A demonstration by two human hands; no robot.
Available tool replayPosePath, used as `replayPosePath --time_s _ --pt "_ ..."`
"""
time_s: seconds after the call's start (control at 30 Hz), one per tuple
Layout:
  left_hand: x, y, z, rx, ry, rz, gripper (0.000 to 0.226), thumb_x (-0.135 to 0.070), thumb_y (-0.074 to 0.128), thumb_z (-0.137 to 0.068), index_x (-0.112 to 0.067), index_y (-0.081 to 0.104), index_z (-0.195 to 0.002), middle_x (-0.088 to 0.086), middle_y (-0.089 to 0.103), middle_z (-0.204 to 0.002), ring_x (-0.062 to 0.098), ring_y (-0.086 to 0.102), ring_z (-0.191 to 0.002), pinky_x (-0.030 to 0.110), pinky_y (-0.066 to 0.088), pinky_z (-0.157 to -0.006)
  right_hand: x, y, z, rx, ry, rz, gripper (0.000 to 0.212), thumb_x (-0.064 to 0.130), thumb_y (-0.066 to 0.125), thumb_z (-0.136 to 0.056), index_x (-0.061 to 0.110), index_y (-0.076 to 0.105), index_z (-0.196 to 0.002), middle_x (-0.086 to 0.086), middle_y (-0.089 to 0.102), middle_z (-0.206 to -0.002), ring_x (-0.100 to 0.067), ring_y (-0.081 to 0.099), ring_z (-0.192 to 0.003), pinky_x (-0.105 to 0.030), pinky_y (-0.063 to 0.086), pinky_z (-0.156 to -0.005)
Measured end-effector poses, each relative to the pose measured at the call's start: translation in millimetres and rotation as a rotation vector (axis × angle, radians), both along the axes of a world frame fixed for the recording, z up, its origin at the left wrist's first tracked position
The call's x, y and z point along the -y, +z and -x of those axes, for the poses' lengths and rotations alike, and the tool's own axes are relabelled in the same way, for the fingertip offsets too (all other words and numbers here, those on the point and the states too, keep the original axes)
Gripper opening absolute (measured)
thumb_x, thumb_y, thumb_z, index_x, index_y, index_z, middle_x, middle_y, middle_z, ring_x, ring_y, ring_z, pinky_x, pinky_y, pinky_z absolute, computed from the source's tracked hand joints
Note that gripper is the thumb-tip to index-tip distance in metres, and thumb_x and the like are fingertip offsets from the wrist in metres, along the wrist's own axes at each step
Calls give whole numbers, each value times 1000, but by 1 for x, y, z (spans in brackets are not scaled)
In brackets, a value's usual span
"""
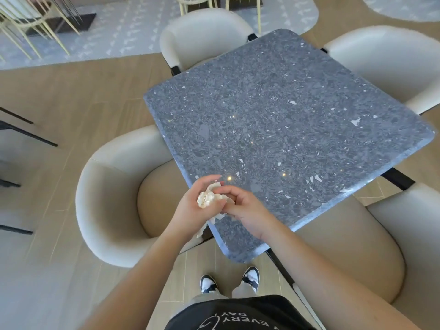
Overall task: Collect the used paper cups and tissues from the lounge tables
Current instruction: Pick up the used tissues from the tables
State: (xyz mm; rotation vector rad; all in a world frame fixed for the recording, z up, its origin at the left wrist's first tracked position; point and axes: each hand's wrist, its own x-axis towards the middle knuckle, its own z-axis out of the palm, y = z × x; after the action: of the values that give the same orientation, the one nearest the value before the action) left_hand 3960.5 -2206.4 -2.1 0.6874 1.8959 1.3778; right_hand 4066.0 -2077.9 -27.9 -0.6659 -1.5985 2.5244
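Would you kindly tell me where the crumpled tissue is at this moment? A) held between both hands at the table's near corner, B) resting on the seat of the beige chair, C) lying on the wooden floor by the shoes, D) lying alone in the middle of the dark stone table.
A: the crumpled tissue is bunched in the left hand with the right hand pinching it too, over the near corner of the table.

Tabletop (285, 120) bare across centre and right of frame; four cream chairs (114, 198) crowd its edges.
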Motion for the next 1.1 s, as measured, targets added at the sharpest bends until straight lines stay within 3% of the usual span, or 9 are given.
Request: replayPosePath --time_s 0.2,0.3,0.37,0.5,0.57,0.67,0.77,0.9,1.1 --pt "54 8 6 -91 167 49 56 -42 82 -66 -46 66 -120 -26 68 -115 5 64 -110 30 53 -95 40 8 28 -2 120 203 35 19 33 -109 8 64 -120 -4 74 -110 -13 69 -97 -24 55 -78" --pt "90 8 11 -144 261 99 54 -34 84 -68 -45 65 -117 -31 67 -107 -2 64 -95 14 50 -82 69 9 45 27 214 256 41 30 31 -107 9 64 -121 -10 73 -115 -17 70 -98 -26 55 -81" --pt "118 4 11 -148 328 116 51 -25 85 -72 -45 65 -115 -29 69 -103 2 66 -93 15 52 -79 92 11 56 44 294 239 42 38 34 -102 14 64 -119 -8 73 -116 -16 70 -99 -26 54 -85" --pt "178 7 6 -122 494 92 44 -17 80 -74 -43 66 -107 -26 71 -96 2 67 -82 10 48 -66 151 15 74 98 373 80 47 43 28 -107 23 70 -110 -5 75 -110 -16 71 -95 -29 56 -87" --pt "209 11 0 -129 570 87 38 -32 77 -69 -41 66 -104 -30 69 -94 -5 65 -77 7 46 -62 188 16 79 103 327 -114 50 41 30 -108 28 76 -93 -1 78 -98 -14 74 -86 -24 56 -77" --pt "262 12 -9 -115 744 101 37 -31 71 -69 -50 65 -100 -25 70 -92 1 60 -60 18 47 -54 237 12 80 82 203 -311 43 38 35 -108 21 71 -93 0 78 -84 -11 73 -79 -25 51 -74" --pt "319 14 -16 -127 889 123 41 -23 72 -77 -56 61 -98 -14 71 -91 10 60 -56 21 45 -44 276 9 78 35 298 -417 30 38 36 -108 30 65 -111 8 75 -101 -2 67 -94 -22 46 -84" --pt "389 20 -34 -97 1020 86 32 -53 73 -71 -55 63 -102 -19 71 -93 7 69 -67 27 47 -41 338 14 75 -5 514 -362 37 45 39 -106 41 45 -142 15 56 -140 11 53 -122 -15 43 -101" --pt "488 14 -70 -84 1172 113 20 -39 80 -84 -48 65 -93 -30 69 -92 9 72 -69 32 52 -64 437 24 70 -50 725 -328 35 57 40 -101 61 38 -136 17 44 -152 3 42 -137 -33 34 -118"
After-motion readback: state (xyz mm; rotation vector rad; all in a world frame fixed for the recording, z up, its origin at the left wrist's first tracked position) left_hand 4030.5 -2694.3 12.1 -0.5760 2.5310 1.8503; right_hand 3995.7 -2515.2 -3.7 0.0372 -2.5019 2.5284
